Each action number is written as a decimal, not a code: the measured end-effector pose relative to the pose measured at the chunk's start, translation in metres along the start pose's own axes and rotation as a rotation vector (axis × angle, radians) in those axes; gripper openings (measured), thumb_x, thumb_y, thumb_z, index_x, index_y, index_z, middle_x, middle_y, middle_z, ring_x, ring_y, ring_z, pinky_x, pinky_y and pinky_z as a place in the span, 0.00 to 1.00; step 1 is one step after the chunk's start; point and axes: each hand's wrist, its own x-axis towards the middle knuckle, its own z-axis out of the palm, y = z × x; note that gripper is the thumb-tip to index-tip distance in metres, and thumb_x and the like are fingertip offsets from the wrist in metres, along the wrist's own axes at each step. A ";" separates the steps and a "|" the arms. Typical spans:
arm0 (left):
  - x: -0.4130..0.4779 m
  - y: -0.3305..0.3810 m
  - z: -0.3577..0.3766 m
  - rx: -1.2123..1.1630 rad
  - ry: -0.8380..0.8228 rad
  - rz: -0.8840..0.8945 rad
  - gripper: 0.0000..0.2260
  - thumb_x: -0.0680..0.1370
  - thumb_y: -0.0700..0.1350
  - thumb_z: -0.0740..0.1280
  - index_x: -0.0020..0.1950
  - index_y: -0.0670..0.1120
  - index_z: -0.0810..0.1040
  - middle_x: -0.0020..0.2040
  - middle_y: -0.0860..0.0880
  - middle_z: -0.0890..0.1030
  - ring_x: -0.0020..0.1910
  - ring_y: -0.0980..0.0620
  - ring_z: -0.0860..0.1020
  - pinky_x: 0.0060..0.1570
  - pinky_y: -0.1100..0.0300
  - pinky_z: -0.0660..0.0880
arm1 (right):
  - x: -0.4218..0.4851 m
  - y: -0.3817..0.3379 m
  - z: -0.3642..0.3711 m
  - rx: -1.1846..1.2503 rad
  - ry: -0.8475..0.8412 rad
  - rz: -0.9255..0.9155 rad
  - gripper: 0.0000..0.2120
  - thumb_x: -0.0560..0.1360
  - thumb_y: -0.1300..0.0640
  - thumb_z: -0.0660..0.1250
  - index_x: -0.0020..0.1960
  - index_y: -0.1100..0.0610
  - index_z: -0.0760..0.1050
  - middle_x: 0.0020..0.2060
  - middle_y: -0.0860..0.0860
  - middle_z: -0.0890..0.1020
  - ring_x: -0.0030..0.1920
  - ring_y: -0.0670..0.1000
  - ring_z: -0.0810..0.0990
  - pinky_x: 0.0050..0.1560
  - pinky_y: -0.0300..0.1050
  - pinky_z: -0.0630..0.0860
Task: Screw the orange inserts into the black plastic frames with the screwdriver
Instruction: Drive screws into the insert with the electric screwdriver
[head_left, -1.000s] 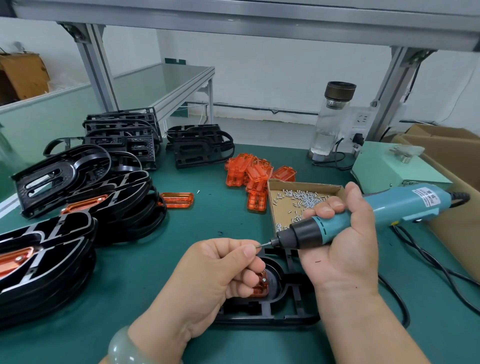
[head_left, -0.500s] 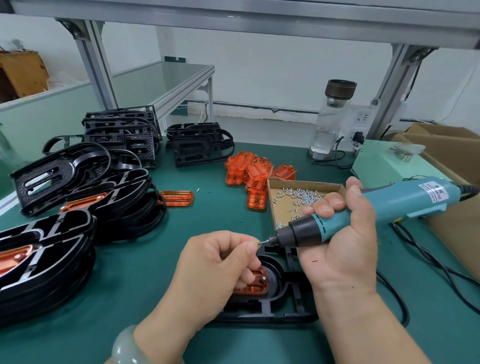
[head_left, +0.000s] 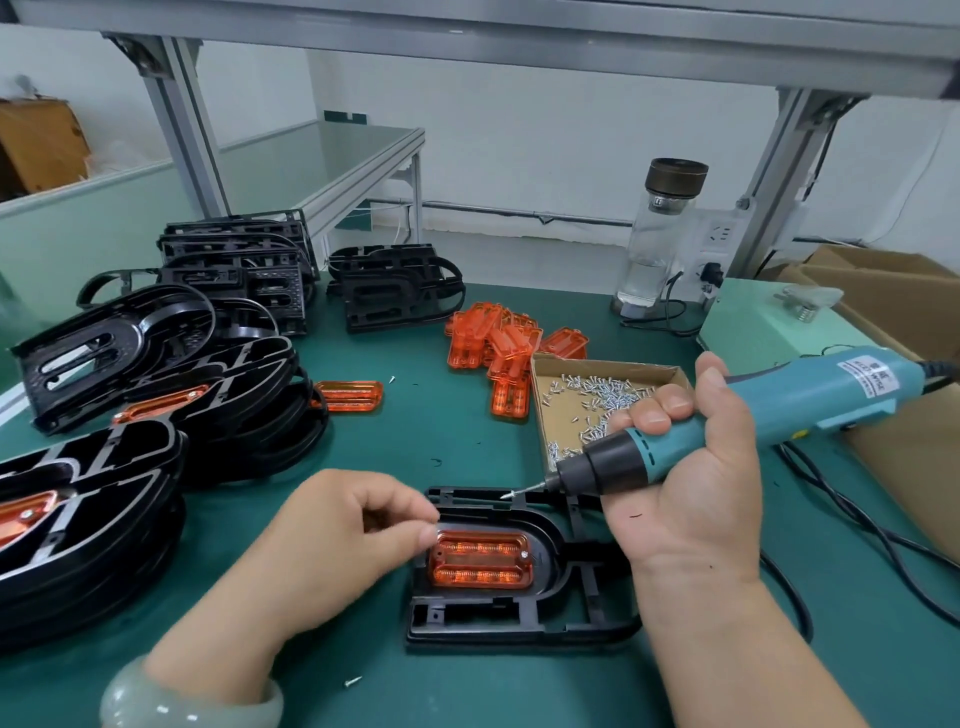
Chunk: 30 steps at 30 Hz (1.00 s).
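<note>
Right hand (head_left: 685, 499) grips screwdriver (head_left: 831, 395), bit over black frame's (head_left: 519, 626) 12 o'clock rim. Left hand (head_left: 343, 530) curled, thumb touching orange insert's (head_left: 480, 561) 9 o'clock end.

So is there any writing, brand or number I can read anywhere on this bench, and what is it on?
White label on the teal screwdriver: dark print, too blurred to read.
Nothing else in view carries writing that can be made out.
</note>
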 end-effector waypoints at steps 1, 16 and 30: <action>0.000 -0.004 -0.001 0.044 -0.063 -0.022 0.12 0.68 0.45 0.77 0.38 0.64 0.81 0.34 0.58 0.82 0.28 0.62 0.73 0.32 0.73 0.70 | 0.000 0.001 0.000 -0.011 0.000 0.002 0.09 0.68 0.54 0.67 0.48 0.48 0.73 0.28 0.43 0.70 0.26 0.42 0.69 0.36 0.38 0.70; -0.002 -0.003 0.027 0.316 -0.151 0.134 0.19 0.65 0.62 0.74 0.54 0.64 0.78 0.42 0.60 0.74 0.40 0.65 0.72 0.41 0.69 0.68 | -0.015 0.018 0.004 -0.285 -0.131 -0.044 0.08 0.76 0.64 0.64 0.51 0.54 0.73 0.26 0.47 0.72 0.24 0.45 0.70 0.30 0.37 0.71; -0.001 -0.005 0.028 0.328 -0.150 0.136 0.16 0.66 0.62 0.72 0.53 0.64 0.77 0.42 0.60 0.74 0.41 0.62 0.72 0.45 0.64 0.72 | -0.022 0.022 0.007 -0.479 -0.250 -0.124 0.09 0.71 0.62 0.64 0.50 0.52 0.73 0.26 0.47 0.72 0.24 0.47 0.71 0.30 0.38 0.71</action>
